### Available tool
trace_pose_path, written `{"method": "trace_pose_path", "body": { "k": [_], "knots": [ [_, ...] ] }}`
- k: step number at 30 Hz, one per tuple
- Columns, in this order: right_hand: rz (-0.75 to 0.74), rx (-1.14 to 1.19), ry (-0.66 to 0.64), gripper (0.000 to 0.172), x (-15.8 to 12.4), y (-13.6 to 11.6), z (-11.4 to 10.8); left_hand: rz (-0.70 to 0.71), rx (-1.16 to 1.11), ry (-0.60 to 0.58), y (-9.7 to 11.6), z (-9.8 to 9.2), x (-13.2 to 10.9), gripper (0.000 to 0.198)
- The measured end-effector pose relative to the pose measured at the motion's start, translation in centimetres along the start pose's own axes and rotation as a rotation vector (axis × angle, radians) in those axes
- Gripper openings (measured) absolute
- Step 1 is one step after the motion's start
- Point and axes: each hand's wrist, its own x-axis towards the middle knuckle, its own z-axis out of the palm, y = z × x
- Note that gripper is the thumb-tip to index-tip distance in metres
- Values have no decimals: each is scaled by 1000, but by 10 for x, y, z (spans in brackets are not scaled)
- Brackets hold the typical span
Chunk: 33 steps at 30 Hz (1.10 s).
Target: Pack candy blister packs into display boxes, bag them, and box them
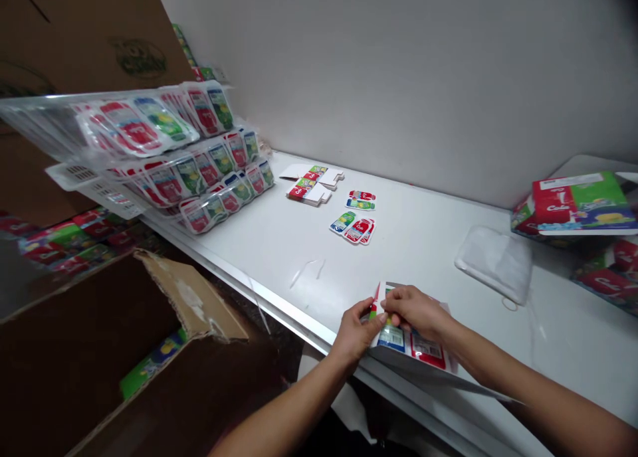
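Observation:
At the table's near edge lies an open printed carton [373, 315] with a white flap. Inside or on it, bottle-shaped packets with barcodes show, a blue one [391, 338] and a red one [427, 352]. My left hand [353, 332] grips the carton's left side, thumb pressed along its edge. Closed in a pinch, my right hand [415, 311] holds the carton near the white flap; its fingertips partly cover what they grip. Beyond my hands lie several loose bottle-shaped packets [357, 229], red and green.
Flattened cartons [312, 183] lie at the table's back. Plastic-wrapped packets [199, 171] are stacked at left, above an open brown box [189, 297]. At right are a white pouch [494, 261] and filled-looking printed boxes [581, 203]. A wall stands behind.

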Motion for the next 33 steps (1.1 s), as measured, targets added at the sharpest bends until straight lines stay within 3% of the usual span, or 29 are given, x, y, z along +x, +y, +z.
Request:
{"method": "trace_pose_path", "body": {
  "k": [7,13,20,27,33],
  "knots": [
    [2,165,-8,23,1,16,2,13,117,12,-4,-1,5,65],
    [14,149,-27,24,1,11,2,23,207,-7,-2,-3,9,62],
    [94,30,-115,27,-5,5,-1,-44,-32,-279,11,-7,2,76],
    [17,133,-77,34,-10,13,13,-44,-61,-235,7,-10,0,80],
    [13,-55,33,35,-4,8,8,-40,31,-163,3,-13,5,80]
  ]
}}
